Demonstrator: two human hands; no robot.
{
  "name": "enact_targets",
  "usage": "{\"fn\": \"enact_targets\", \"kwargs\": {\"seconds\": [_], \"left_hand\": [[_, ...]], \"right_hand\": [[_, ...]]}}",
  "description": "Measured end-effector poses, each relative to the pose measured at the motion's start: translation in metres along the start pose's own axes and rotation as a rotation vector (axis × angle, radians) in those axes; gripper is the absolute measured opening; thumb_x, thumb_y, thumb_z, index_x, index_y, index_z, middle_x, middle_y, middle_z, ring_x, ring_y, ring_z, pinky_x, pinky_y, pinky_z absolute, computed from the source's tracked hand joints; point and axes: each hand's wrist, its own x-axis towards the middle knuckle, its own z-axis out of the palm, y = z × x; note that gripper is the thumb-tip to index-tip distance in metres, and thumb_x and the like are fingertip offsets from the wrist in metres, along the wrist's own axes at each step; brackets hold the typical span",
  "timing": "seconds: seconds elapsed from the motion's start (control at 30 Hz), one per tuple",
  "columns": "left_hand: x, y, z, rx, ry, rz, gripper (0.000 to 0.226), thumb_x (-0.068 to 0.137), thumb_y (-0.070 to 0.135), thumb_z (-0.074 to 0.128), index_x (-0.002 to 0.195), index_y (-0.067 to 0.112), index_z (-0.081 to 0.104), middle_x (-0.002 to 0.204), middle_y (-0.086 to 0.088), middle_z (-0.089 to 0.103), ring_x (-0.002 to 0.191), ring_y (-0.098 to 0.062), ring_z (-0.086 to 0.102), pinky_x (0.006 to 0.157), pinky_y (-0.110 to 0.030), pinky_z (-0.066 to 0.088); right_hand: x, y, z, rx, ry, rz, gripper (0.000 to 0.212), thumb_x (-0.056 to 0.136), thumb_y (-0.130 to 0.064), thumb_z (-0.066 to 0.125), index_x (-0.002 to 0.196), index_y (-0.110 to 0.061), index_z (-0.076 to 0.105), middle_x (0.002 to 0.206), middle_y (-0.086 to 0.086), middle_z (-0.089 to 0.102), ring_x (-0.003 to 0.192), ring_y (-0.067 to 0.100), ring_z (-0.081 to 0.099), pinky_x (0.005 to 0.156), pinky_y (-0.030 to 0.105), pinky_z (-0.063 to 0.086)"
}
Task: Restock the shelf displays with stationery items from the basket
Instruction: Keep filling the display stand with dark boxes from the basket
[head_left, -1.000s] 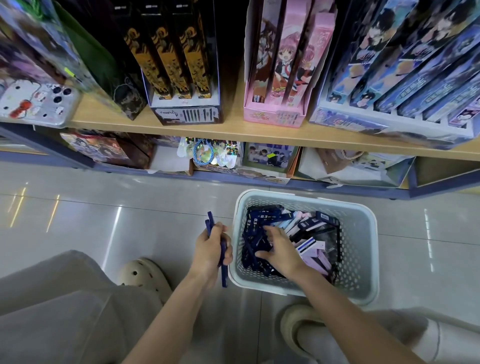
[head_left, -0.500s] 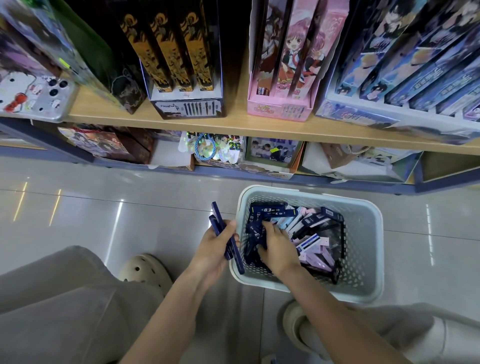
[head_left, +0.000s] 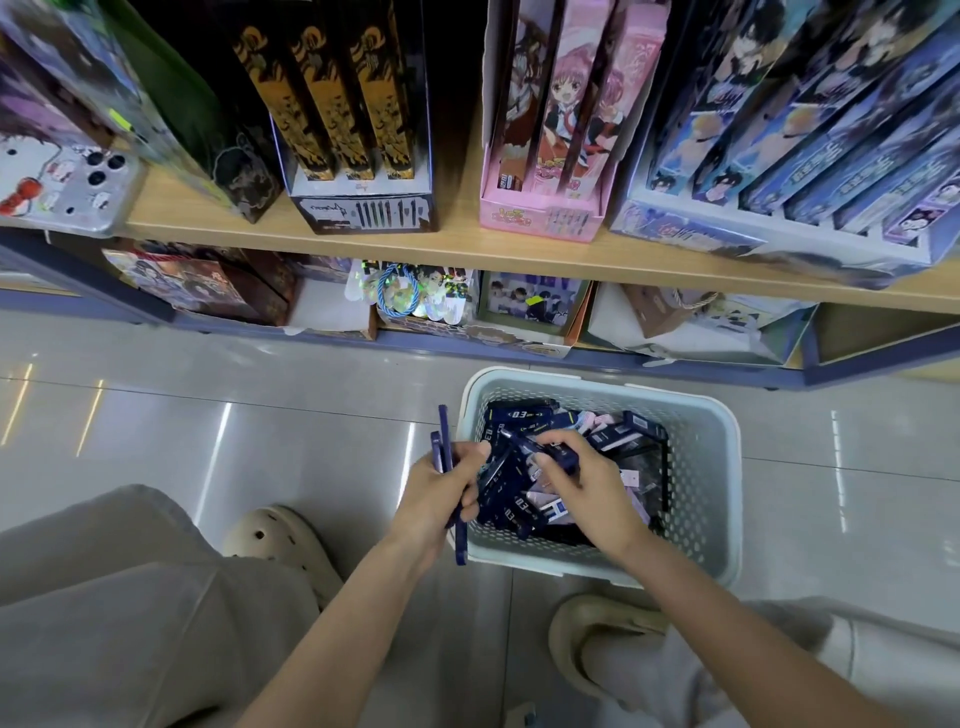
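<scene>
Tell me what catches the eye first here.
A pale basket on the floor, full of slim boxes, sits centre. The left hand holds navy boxes at its rim; the right hand grips a navy box inside. Above, a pink display stands out on the shelf.

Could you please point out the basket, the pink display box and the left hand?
basket (head_left: 698, 493), head view, right wall.
pink display box (head_left: 540, 215), head view, front panel.
left hand (head_left: 436, 493), head view, back of hand.

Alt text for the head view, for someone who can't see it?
The left hand grips a bundle of slim navy-blue boxes beside a white perforated plastic basket on the floor; the right hand pinches another navy box inside it.
</scene>
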Motion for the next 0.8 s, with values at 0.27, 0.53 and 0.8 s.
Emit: {"fn": "enact_targets", "kwargs": {"seconds": [0.27, 0.53, 0.8], "left_hand": [[-0.012, 0.012, 0.028, -0.031, -0.041, -0.019, 0.033, 0.088, 0.033, 0.064, 0.067, 0.010, 0.052, 0.048, 0.000, 0.038, 0.039, -0.010, 0.028, 0.038, -0.018, 0.024], [-0.033, 0.028, 0.029, -0.065, 0.041, 0.127, 0.026, 0.097, 0.020, 0.045, 0.082, 0.002, 0.058, 0.047, -0.003, 0.039, 0.035, -0.009, 0.023, 0.035, -0.018, 0.017], [-0.058, 0.047, 0.025, -0.056, -0.059, 0.212, 0.024, 0.099, 0.020, 0.045, 0.089, 0.006, 0.062, 0.064, -0.009, 0.054, 0.034, -0.007, 0.024, 0.032, -0.018, 0.016]], "right_hand": [[-0.029, -0.040, -0.007, 0.179, -0.006, -0.089, 0.019, 0.093, -0.024, 0.055, 0.105, -0.040, 0.054, 0.086, -0.005, 0.070, 0.082, 0.010, 0.069, 0.082, 0.037, 0.056], [-0.043, -0.072, -0.019, 0.344, 0.151, -0.104, 0.009, 0.093, -0.020, 0.056, 0.099, -0.023, 0.062, 0.084, 0.003, 0.070, 0.070, 0.016, 0.067, 0.065, 0.022, 0.053], [-0.062, -0.104, -0.042, 0.535, 0.105, -0.113, 0.021, 0.097, -0.003, 0.046, 0.106, -0.017, 0.059, 0.078, 0.004, 0.070, 0.055, 0.012, 0.057, 0.058, 0.023, 0.051]]}}
